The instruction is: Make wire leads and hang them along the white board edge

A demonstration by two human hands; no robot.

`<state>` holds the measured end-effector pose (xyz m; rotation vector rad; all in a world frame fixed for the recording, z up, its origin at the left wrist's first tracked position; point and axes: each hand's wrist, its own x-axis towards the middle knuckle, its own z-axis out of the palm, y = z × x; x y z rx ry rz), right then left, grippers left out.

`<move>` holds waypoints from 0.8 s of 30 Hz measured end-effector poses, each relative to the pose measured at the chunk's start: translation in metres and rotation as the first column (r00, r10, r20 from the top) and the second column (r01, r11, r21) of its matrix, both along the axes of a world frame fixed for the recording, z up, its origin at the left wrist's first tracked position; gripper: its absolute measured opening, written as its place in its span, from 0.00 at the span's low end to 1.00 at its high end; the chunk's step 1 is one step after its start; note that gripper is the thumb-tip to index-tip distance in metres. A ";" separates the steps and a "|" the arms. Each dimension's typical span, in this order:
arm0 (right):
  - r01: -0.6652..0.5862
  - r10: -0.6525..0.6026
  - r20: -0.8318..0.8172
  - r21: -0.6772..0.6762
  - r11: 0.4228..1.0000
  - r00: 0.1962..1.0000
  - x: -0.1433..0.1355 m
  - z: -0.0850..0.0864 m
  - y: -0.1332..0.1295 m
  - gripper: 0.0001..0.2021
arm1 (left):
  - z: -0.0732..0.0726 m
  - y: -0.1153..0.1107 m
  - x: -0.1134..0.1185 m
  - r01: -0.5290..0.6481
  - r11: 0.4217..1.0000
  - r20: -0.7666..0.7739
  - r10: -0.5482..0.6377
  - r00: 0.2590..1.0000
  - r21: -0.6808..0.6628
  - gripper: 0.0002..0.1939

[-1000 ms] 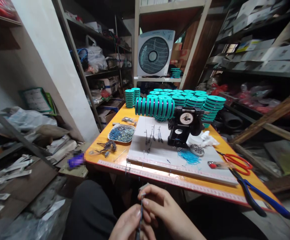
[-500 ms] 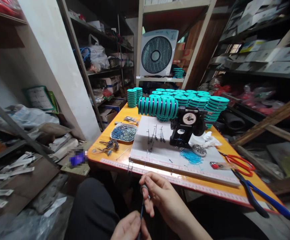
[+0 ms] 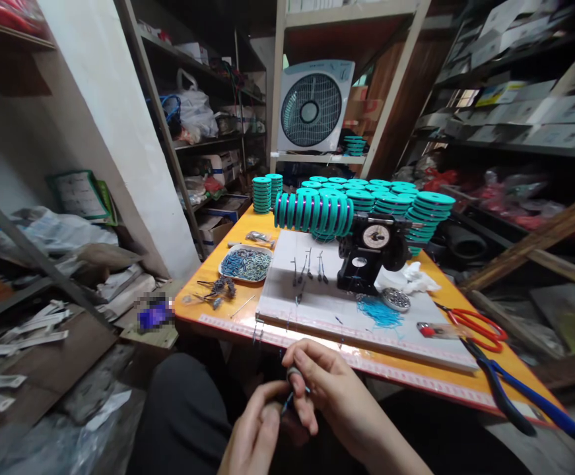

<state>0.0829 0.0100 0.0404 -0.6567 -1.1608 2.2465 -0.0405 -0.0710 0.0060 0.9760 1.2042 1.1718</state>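
Both hands are together in front of the table's near edge, low in the head view. My right hand has its fingers curled and pinches a small dark piece between thumb and forefinger. My left hand is closed on a thin dark blue strand that runs up towards my right hand. What is at the strand's ends is hidden by the fingers. Beyond the hands lies a white board with several small dark pieces hung on thin upright pins. A black winding device on it carries a row of teal spools.
On the orange table are a tray of small blue tubes, a dish of metal bits, blue strands, red-handled scissors and blue pliers. Teal spool stacks stand behind; a fan sits on a shelf.
My left hand has moved up closer to my right hand, and less of the strand shows between them. My right hand has shifted slightly to the right.
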 end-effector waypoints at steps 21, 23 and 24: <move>0.102 -0.117 -0.085 -0.166 0.981 0.989 -0.008 0.004 -0.013 0.23 | -0.001 0.008 0.028 -0.072 0.996 0.583 0.093 0.807 -0.059 0.22; 0.099 -0.117 -0.094 -0.175 0.980 0.989 -0.008 0.004 -0.014 0.22 | 0.002 0.007 0.031 -0.089 0.992 0.625 0.127 0.771 -0.091 0.22; 0.097 -0.115 -0.098 -0.177 0.979 0.988 -0.008 0.004 -0.014 0.21 | 0.003 0.007 0.033 -0.101 0.989 0.636 0.146 0.758 -0.107 0.22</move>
